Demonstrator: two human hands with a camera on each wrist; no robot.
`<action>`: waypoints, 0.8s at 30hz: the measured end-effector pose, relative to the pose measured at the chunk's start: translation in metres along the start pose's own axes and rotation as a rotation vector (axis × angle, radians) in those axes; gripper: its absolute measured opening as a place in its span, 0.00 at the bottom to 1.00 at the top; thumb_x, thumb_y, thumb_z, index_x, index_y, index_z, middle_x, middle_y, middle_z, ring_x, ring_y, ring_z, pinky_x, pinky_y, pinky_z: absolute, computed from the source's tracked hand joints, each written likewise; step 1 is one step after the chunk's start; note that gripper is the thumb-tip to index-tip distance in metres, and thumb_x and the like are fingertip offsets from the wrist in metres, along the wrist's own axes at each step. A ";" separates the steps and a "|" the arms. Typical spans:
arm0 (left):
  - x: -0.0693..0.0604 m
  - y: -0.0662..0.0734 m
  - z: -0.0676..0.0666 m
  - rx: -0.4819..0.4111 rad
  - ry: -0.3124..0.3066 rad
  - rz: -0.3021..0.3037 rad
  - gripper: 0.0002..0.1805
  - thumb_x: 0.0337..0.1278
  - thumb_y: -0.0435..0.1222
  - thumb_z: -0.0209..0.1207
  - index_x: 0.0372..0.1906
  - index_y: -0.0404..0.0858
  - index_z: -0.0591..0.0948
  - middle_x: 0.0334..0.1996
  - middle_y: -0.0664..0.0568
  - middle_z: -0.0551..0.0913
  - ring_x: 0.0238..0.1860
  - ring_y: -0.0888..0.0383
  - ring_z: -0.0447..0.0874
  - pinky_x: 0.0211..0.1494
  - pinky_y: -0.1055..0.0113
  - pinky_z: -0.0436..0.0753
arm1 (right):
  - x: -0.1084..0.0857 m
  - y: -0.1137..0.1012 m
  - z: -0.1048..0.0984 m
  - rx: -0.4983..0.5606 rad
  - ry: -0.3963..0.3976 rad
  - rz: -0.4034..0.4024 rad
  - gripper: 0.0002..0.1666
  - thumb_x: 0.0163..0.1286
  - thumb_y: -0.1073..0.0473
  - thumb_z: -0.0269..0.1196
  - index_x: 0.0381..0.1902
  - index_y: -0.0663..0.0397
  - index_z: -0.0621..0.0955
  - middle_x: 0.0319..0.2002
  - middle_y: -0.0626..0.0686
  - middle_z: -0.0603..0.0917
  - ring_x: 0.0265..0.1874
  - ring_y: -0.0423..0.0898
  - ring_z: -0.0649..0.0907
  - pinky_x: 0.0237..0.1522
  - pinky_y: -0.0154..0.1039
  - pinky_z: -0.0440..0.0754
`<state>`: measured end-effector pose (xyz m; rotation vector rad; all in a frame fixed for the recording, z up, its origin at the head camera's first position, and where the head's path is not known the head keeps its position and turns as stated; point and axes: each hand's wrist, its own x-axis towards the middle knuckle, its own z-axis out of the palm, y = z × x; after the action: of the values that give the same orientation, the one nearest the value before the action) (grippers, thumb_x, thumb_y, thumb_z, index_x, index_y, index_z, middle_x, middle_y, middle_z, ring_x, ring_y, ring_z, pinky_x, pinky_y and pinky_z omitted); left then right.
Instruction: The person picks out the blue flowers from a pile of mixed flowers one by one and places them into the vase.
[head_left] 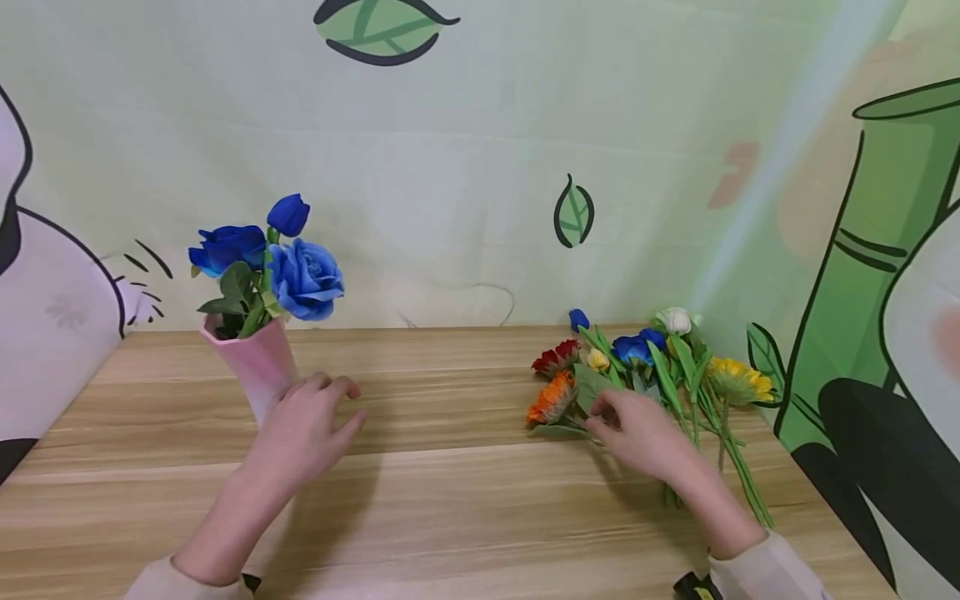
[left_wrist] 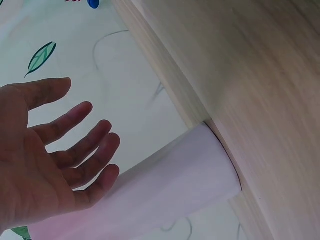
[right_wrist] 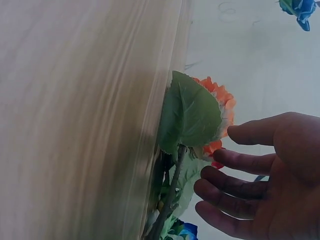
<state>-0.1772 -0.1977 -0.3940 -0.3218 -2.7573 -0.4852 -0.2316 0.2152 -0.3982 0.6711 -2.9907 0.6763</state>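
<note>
A pink vase (head_left: 258, 362) holding several blue flowers (head_left: 306, 279) stands at the left of the table. My left hand (head_left: 303, 429) is in front of the vase, fingers spread and loosely bent, holding nothing; in the left wrist view the hand (left_wrist: 55, 155) overlaps the vase (left_wrist: 175, 175), and contact is unclear. On the right lies a pile of flowers. My right hand (head_left: 645, 433) is at its near left, beside the orange flower (head_left: 551, 398). In the right wrist view its relaxed fingers (right_wrist: 230, 187) are near the orange flower (right_wrist: 225, 102) and leaf (right_wrist: 192, 112), gripping nothing.
Red (head_left: 557, 358), yellow (head_left: 738, 382), white (head_left: 675, 320) and blue flowers (head_left: 636, 346) lie in the pile, their green stems (head_left: 742, 475) pointing toward the front. Behind the wooden table (head_left: 450, 500) hangs a printed cloth (head_left: 450, 183) with leaf and bamboo drawings.
</note>
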 end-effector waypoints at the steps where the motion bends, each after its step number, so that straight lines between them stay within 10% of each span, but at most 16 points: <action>1: 0.000 -0.001 0.000 -0.001 -0.002 0.000 0.12 0.61 0.40 0.70 0.44 0.38 0.85 0.40 0.42 0.84 0.45 0.40 0.83 0.49 0.35 0.77 | 0.000 0.000 -0.001 -0.006 0.005 0.001 0.06 0.73 0.59 0.66 0.42 0.57 0.83 0.33 0.47 0.82 0.31 0.43 0.80 0.34 0.44 0.80; 16: -0.001 -0.004 0.003 -0.015 -0.042 -0.023 0.13 0.61 0.41 0.70 0.46 0.38 0.85 0.42 0.41 0.85 0.47 0.39 0.83 0.51 0.36 0.77 | 0.002 0.014 -0.012 -0.102 -0.029 0.154 0.14 0.76 0.58 0.61 0.47 0.66 0.83 0.44 0.61 0.85 0.41 0.58 0.85 0.39 0.55 0.83; 24: -0.001 -0.004 0.002 -0.030 -0.060 -0.033 0.14 0.63 0.41 0.68 0.48 0.37 0.85 0.44 0.40 0.84 0.48 0.40 0.83 0.52 0.37 0.78 | 0.005 0.026 -0.024 -0.133 -0.059 0.250 0.17 0.77 0.56 0.59 0.48 0.69 0.82 0.38 0.60 0.85 0.30 0.51 0.83 0.28 0.48 0.80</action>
<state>-0.1780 -0.2006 -0.3977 -0.3037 -2.8198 -0.5345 -0.2490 0.2445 -0.3871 0.3196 -3.1709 0.4642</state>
